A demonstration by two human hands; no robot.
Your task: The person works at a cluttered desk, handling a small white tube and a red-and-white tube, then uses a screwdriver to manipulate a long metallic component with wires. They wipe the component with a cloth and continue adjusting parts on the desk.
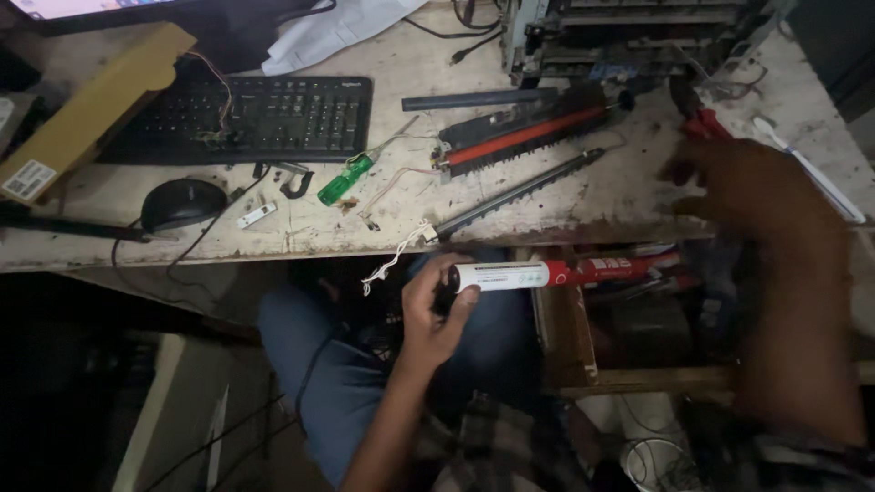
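Note:
My left hand point(436, 310) grips the left end of a white tube-shaped roller point(503, 276) with a red right end, held level just below the table's front edge, over my lap. My right hand point(743, 187) is blurred, fingers spread, above the right side of the table, close to red-handled pliers point(704, 123); it holds nothing that I can see. On the table lie a black assembly with a red roller point(524, 137), a long dark rod point(519, 193) with white wires point(394, 260) at its near end, and a green-handled screwdriver point(346, 179).
A black keyboard point(260, 117), a black mouse point(183, 201) and a cardboard box point(87, 109) sit at the left. An opened printer chassis point(629, 36) stands at the back. An open wooden drawer point(583, 355) with parts is under the table on the right.

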